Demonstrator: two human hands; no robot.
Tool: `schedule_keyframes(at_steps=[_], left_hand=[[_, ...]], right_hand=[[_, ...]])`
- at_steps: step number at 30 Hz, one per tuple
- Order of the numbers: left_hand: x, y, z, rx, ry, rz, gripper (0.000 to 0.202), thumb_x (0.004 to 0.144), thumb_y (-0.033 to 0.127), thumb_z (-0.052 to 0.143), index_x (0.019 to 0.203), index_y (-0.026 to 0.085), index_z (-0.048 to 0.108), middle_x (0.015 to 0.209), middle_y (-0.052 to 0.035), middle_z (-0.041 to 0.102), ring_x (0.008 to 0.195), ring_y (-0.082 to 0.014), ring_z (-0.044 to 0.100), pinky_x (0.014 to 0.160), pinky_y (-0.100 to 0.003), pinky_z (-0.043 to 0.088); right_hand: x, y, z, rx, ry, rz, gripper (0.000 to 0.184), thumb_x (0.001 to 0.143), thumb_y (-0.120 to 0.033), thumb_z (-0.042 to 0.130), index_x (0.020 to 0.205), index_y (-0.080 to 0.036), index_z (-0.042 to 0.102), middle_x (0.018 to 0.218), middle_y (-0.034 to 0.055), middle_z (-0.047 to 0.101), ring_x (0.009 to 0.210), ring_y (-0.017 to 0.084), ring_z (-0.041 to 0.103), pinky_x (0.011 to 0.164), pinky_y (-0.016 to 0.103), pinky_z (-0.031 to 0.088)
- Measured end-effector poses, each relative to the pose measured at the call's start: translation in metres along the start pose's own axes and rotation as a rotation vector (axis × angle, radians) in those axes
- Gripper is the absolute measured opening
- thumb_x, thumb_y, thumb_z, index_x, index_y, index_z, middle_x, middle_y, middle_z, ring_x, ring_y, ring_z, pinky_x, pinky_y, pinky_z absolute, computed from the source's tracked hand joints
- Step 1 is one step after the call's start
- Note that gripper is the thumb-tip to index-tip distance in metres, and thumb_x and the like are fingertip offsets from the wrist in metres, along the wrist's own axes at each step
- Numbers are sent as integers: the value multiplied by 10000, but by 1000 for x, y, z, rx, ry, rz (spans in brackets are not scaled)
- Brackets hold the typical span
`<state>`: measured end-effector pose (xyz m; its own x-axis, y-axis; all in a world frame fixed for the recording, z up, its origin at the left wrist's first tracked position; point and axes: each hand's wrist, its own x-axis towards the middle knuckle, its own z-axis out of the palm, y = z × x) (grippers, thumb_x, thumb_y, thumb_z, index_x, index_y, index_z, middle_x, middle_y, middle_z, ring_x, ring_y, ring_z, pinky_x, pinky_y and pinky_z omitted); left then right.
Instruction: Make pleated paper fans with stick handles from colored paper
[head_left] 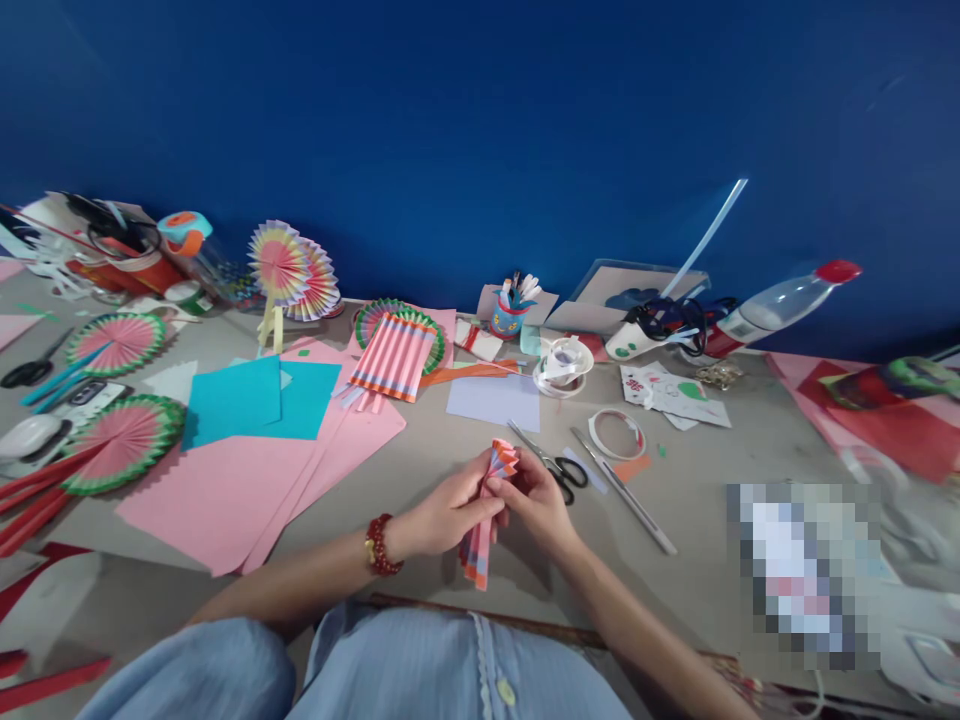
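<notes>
Pinched between both hands, just on the near side of the black-handled scissors [555, 467]: a narrow accordion-pleated paper strip [477, 555], pink with orange and blue edging. Clasped at mid-length by the left hand [442, 515], thumb and fingers closed around the stacked folds, most likely so the pleats stay pressed flat against one another. Nipped at the upper end by the right hand [536, 500], fingertips closed on the top, where the folds splay slightly like a small fan. Held roughly upright, lower end pointing back toward the body, apparently above the grey table [420, 470] rather than resting on it. On the left wrist, a red bead bracelet [380, 545].

Scissors flat on the table just beyond the right hand, handles toward the person, seemingly set for a quick pick-up.

- **Right of the scissors:** a long metal ruler [622, 490] lying on a diagonal, and a white tape ring [616, 433] just beyond it.
- **Behind the scissors:** a flat lilac paper sheet [495, 402].
- **Left of the scissors:** large pink paper sheets [247, 480] fanned out, with turquoise paper squares [255, 400] overlapping their far edge, and a striped pleated sheet [394, 358] beside those.
- **Far left of the scissors:** pink paper rosettes with green rims [124, 440], well apart from the hands.
- **Far behind the scissors, to the right:** a white glue gun [652, 330] by the blue wall.
</notes>
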<state>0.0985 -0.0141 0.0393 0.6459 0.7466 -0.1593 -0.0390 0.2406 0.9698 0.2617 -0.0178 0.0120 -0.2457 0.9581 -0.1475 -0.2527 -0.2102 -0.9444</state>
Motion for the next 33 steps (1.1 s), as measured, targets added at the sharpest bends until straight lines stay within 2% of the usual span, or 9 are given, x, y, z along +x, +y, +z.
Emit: schedule_keyframes(at_steps=[4,8,12,17,20,24,26,30,33], left_hand=[[-1,5,0,20,-14,3,412,973,393,467,1347,224,429,754,-5,570,551,-116,544,508,-208,446],[-1,5,-3,83,72,35,498,976,428,444,1419,207,398,730,-7,585,549,-129,532,546,-237,450],[-1,3,-5,164,132,74,550,950,422,494,1451,218,394,772,-20,641,582,-155,551,599,-266,463],[-3,4,-4,208,65,62,434,977,304,398,1402,223,436,763,-25,645,563,-127,549,558,-210,447],[-4,8,-4,265,42,68,397,969,257,382,1353,217,473,778,-31,652,594,-127,564,601,-210,458],[-5,12,-7,326,17,39,256,979,296,374,1064,199,596,778,-30,657,631,-132,582,620,-215,456],[-5,13,-7,331,1,19,253,982,318,374,936,193,589,766,-29,658,632,-130,587,606,-207,449],[-4,10,-8,292,-23,-31,209,958,325,431,1038,196,575,836,-26,680,669,-142,618,588,-209,458],[-4,8,-10,388,33,-7,224,919,347,512,1042,191,615,843,-24,679,710,-161,619,629,-233,450]], right_hand=[[-3,-5,-1,-3,-63,24,259,812,-432,742,858,-208,621,642,-18,648,428,140,589,433,265,481],[-2,-8,-5,-44,-140,-46,275,836,-447,712,961,-219,625,775,12,677,562,164,638,570,305,527],[1,-8,-9,-169,-30,-160,391,746,-395,810,1039,-238,604,877,15,660,741,176,623,693,297,515],[3,-14,-11,-152,92,-111,371,748,-407,799,1017,-247,599,867,12,649,737,169,599,677,284,496],[3,-18,-14,-158,86,-84,336,745,-406,798,985,-232,641,819,7,631,717,161,570,661,275,475],[3,-21,-15,-189,45,-96,230,767,-398,776,883,-214,703,759,5,599,644,139,502,608,269,437],[3,-22,-15,-195,50,-130,203,759,-392,780,842,-219,715,771,10,597,642,140,492,599,273,433],[4,-20,-14,-168,82,-181,170,765,-372,774,749,-224,692,777,11,587,664,147,505,614,277,441],[4,-17,-17,-126,115,-185,161,788,-353,757,741,-225,670,758,-1,574,639,135,498,603,269,431]])
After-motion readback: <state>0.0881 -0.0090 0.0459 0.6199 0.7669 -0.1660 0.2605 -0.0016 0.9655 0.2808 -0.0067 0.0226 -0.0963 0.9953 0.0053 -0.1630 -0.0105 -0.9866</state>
